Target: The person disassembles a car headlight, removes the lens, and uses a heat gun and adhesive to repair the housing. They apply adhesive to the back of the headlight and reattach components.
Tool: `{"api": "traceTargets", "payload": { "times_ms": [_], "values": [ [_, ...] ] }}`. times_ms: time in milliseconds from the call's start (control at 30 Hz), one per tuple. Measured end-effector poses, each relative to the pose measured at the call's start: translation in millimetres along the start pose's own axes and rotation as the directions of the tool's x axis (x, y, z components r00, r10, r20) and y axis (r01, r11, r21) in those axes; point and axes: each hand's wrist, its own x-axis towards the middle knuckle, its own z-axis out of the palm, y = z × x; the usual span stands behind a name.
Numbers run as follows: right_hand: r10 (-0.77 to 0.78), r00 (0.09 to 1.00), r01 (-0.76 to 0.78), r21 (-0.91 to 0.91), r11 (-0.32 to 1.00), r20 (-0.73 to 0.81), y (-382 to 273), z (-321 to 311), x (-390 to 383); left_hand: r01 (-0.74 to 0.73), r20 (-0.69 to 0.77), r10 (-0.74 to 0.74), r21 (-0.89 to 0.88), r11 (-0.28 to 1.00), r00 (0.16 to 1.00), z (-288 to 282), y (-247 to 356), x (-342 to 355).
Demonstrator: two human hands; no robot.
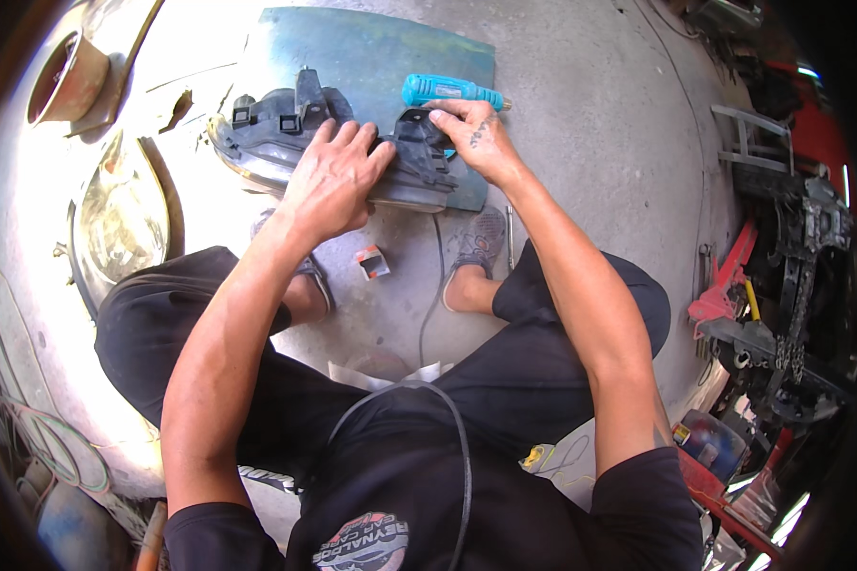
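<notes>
A car headlight (276,152) with a black plastic back and a clear lens edge is in front of me, over a dark green mat (381,43). My left hand (338,176) grips the middle of its housing, with the fingers over the top and part of the hand's grip hidden. At the right end, my right hand (476,138) pinches a raised black bracket (412,128) of the headlight between thumb and fingers. Just beyond that hand lies a teal heat gun (448,90), partly covered by the fingers.
Another headlight with a yellowed lens (119,214) lies to the left. A small open box (372,263) and a dark cord (438,276) are between my feet. Far left stands a rusty pot (71,81). A red jack-like tool (724,281) and metal parts line the right side.
</notes>
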Motion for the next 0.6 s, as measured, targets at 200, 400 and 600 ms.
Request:
{"api": "traceTargets", "payload": {
  "times_ms": [200, 400, 600],
  "values": [
    [0.055, 0.998, -0.055, 0.008, 0.998, -0.022, 5, 3, 6, -0.062, -0.118, 0.068, 0.051, 0.997, 0.991, 10, -4, -2],
    [0.148, 0.988, -0.139, 0.156, 0.978, -0.044, 6, 6, 6, -0.053, -0.087, 0.057, 0.047, 0.997, 0.995, 9, -2, -4],
    [0.137, 0.985, -0.112, 0.220, 0.969, -0.101, -2, 14, 0, 0.029, 0.097, -0.028, -0.008, 1.000, 0.995, -5, 5, -3]
  ]
}}
